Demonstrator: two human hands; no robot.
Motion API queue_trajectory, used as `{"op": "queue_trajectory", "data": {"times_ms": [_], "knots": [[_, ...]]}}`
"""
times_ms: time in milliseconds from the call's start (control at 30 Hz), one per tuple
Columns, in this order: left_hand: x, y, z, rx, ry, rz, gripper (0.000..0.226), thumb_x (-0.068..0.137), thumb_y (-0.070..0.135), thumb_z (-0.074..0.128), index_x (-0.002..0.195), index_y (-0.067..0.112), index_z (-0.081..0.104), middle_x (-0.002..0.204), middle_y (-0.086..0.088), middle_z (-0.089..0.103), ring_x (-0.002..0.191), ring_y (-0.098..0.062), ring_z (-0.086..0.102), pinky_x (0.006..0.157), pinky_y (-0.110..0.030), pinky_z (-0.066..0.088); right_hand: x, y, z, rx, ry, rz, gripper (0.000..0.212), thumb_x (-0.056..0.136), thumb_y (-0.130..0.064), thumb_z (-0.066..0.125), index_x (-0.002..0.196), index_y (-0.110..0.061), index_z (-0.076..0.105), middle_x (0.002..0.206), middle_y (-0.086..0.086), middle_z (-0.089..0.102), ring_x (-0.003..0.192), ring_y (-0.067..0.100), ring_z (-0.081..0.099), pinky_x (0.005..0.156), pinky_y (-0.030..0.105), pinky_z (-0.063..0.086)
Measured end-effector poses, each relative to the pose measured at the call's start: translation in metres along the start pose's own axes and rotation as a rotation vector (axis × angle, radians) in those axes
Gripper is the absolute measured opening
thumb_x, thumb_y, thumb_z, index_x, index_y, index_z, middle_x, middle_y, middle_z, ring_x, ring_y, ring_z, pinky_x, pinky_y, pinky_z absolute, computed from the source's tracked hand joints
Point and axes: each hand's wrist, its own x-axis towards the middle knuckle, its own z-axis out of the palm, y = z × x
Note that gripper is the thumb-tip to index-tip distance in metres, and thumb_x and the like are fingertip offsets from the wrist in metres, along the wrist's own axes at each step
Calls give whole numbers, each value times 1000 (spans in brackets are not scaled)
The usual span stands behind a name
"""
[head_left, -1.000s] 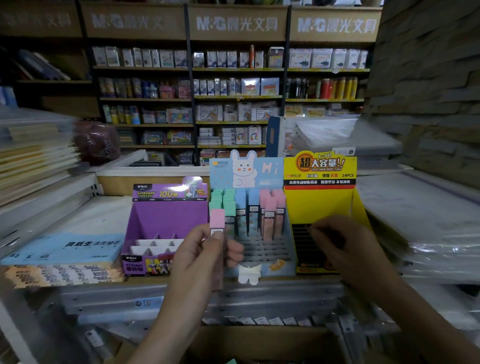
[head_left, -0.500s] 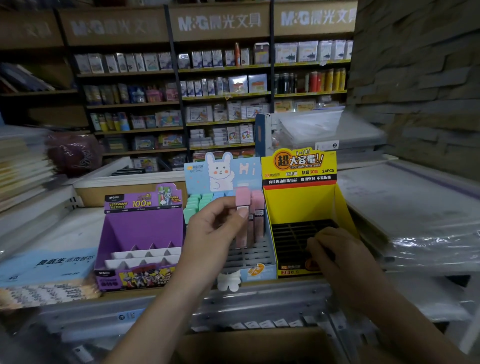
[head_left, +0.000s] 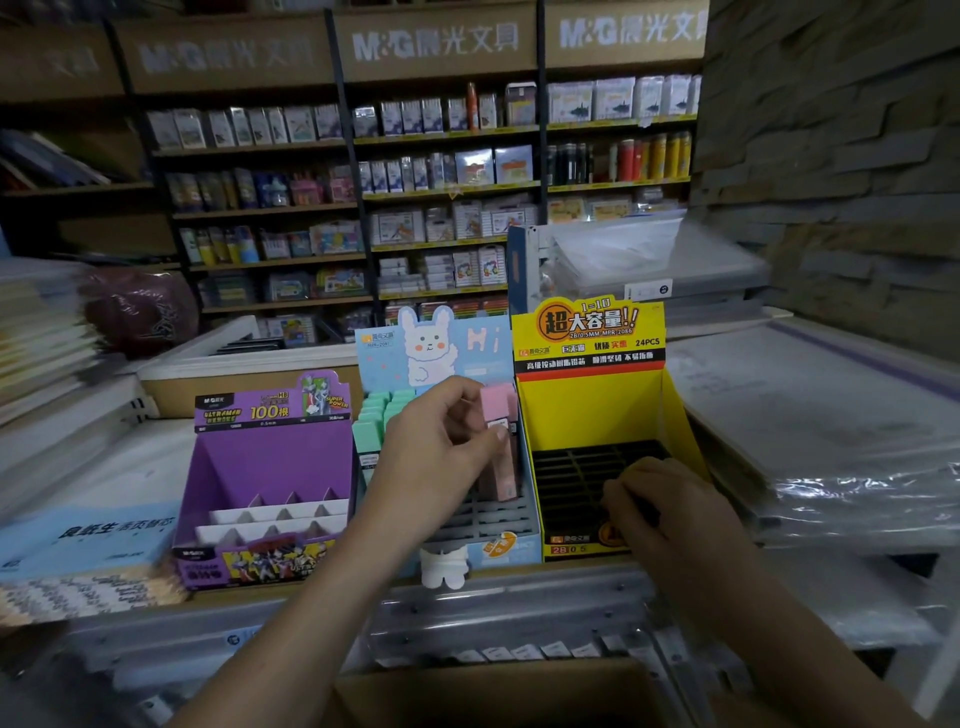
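Pink lead case (head_left: 500, 415) is sitting pinched between the thumb and curled fingers of our left hand (head_left: 441, 452), upright, and we are holding it over the back right corner of the blue bunny display box (head_left: 483, 343), just beside the wall of the yellow display box (head_left: 592, 410). A second ago we were holding it low, in front of the rack's front edge; since then we have been lifting it up and carrying it rearward and to the right, past the green cases (head_left: 374, 415). We are judging from this that we are restocking and are about to lower the case into a free slot at the rear, so the placing is close but not yet done. Our right hand (head_left: 670, 514) is staying at the front of the yellow box, fingers curled down onto its black grid; we cannot tell whether they are pinching anything. The purple display box (head_left: 270, 462) is standing untouched at the left.
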Motion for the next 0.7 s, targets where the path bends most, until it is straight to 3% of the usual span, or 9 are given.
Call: {"op": "queue_trajectory", "data": {"times_ms": [100, 233, 333, 400, 567, 700], "knots": [[2, -1, 2, 172, 36, 43, 30, 84, 17, 82, 91, 36, 61, 72, 12, 64, 68, -4, 61, 67, -27, 53, 0, -1, 0, -3, 2, -7, 28, 97, -22, 60, 69, -24, 59, 70, -13, 53, 73, 4, 50, 60, 20, 38], [3, 1, 3, 313, 98, 96, 25, 80, 24, 85, 93, 30, 65, 72, 18, 65, 72, -1, 63, 69, -32, 56, 0, -2, -1, -6, 7, -15, 27, 98, -23, 59, 71, -18, 63, 71, -11, 54, 73, 6, 50, 61, 29, 44], [4, 3, 4, 316, 99, 105, 23, 81, 23, 85, 98, 24, 69, 74, 17, 66, 75, 1, 63, 69, -27, 55, 0, -2, -2, 2, 0, -15, 28, 98, -22, 59, 70, -18, 62, 71, -11, 53, 73, 5, 50, 61, 27, 43], [4, 4, 4, 326, 85, 117, 23, 82, 23, 84, 101, 22, 72, 75, 16, 67, 74, 0, 63, 69, -23, 53, 0, -3, -2, 1, -3, -13, 28, 98, -22, 59, 70, -18, 63, 71, -10, 54, 74, 6, 50, 61, 25, 41], [5, 6, 4, 346, 39, 152, 16, 88, 24, 79, 101, 19, 71, 76, 18, 67, 79, -11, 66, 74, -33, 55, 0, -3, -2, 2, -1, -1, 28, 98, -21, 60, 70, -18, 64, 72, -10, 56, 74, 6, 51, 60, 24, 41], [3, 7, 5, 368, 23, 175, 30, 89, 21, 79, 114, 23, 63, 74, 21, 60, 81, -16, 69, 73, -33, 56, 0, -3, -3, 3, -3, -2, 28, 98, -22, 59, 70, -19, 63, 73, -10, 56, 74, 6, 52, 61, 26, 43]]}}
